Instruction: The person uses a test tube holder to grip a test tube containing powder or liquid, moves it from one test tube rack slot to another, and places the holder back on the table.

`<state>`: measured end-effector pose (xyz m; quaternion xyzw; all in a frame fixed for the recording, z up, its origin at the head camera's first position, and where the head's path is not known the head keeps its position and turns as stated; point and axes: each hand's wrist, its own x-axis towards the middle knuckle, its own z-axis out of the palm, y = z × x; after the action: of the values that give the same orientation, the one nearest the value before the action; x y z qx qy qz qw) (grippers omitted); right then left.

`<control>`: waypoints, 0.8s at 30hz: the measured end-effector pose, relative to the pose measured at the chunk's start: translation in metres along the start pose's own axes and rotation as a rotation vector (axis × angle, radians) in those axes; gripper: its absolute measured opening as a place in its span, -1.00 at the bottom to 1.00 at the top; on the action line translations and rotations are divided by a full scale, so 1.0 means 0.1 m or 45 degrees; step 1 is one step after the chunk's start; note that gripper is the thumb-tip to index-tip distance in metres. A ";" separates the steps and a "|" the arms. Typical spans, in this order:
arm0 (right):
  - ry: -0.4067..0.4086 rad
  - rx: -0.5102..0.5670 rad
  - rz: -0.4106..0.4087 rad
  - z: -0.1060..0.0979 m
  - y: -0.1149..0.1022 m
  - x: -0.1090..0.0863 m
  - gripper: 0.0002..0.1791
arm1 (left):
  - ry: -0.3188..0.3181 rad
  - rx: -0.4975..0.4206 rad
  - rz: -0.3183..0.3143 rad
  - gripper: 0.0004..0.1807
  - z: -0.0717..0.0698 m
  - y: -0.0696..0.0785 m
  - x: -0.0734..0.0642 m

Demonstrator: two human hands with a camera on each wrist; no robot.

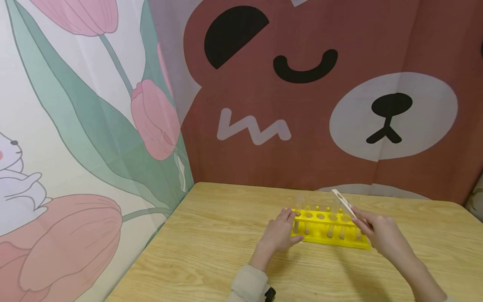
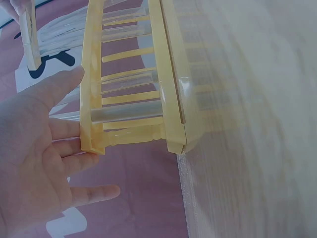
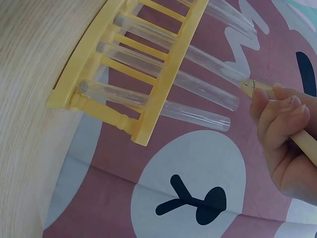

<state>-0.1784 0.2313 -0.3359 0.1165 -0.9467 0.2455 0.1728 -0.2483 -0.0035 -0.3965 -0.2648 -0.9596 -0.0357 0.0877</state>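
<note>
A yellow test tube rack [image 1: 332,241] stands upright on the table, with several clear test tubes [image 3: 198,115] in its holes. At the rack's left end, my left hand [image 1: 277,234] holds the upper plate. The left wrist view shows the thumb [image 2: 67,85] at the plate's edge and some fingers around its end; the little finger sticks out free. Above the rack's right half, my right hand [image 1: 388,235] grips a pale wooden test tube clamp [image 1: 342,203]. In the right wrist view its tip meets the mouth of one tube [image 3: 213,63]; whether it clasps the glass I cannot tell.
The wood-grain table [image 1: 211,251] reaches back to a curtain with a brown bear print [image 1: 302,159]. A flower-printed curtain [image 1: 86,138] hangs along the left side. Yellow pegs [image 1: 328,208] rise along the back of the rack.
</note>
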 end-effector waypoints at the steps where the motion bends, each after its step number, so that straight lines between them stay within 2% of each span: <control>1: 0.001 0.005 0.005 0.00 0.00 0.00 -0.58 | 0.002 -0.003 0.000 -0.20 0.00 0.00 0.00; 9: 0.040 0.006 0.022 -0.03 -0.02 -0.01 -0.56 | 0.033 -0.027 0.014 -0.23 0.01 -0.01 0.01; 24: 0.040 0.026 0.064 -0.05 -0.03 -0.05 -0.54 | 0.004 -0.026 -0.001 -0.21 0.01 0.00 0.00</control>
<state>-0.1714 0.2321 -0.3324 0.0904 -0.9440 0.2611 0.1804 -0.2488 -0.0035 -0.3979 -0.2653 -0.9592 -0.0457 0.0865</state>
